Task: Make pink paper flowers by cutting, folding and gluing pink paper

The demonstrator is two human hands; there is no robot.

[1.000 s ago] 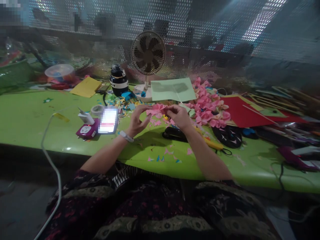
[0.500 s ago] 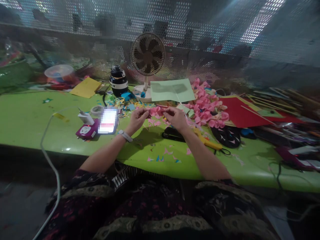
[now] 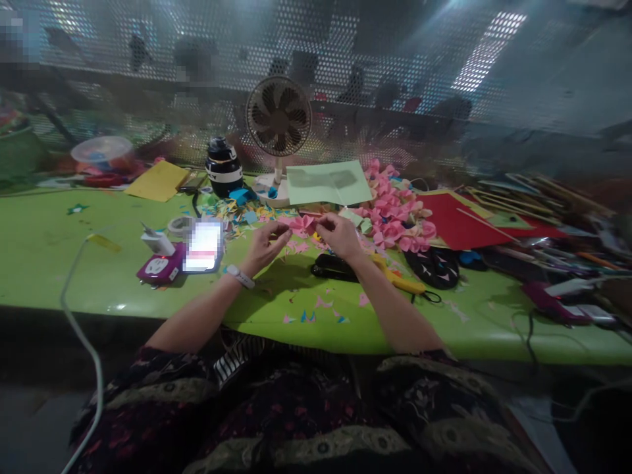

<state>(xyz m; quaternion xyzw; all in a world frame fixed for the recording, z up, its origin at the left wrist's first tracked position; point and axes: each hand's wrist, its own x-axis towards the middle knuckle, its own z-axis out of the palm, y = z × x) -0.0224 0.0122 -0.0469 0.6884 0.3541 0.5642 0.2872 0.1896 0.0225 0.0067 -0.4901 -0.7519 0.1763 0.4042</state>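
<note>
A small pink folded-paper flower (image 3: 302, 225) is between my hands, above the table. My left hand (image 3: 265, 246) has its thumb and fingers pinched at the flower's left edge. My right hand (image 3: 340, 237) pinches the flower's right side with thumb and forefinger. The fingertip contact is small and partly hidden. Behind my right hand lies a pile of similar pink paper flowers (image 3: 395, 214). Pink scraps lie under the held flower. A black stapler (image 3: 336, 267) lies below my right wrist, and yellow-handled scissors (image 3: 402, 282) lie partly behind my right forearm.
A lit phone (image 3: 203, 247) leans by a purple power adapter (image 3: 160, 266) on the left. Behind stand a black jar (image 3: 224, 168) and a small fan (image 3: 279, 118). Light-green paper (image 3: 328, 183) and red paper (image 3: 461, 220) lie farther back. A white cable (image 3: 81, 339) hangs over the front edge.
The whole view has shifted, so the table's things appear farther left and slightly lower. My hands keep their pinch around the flower, with only a slight shift.
</note>
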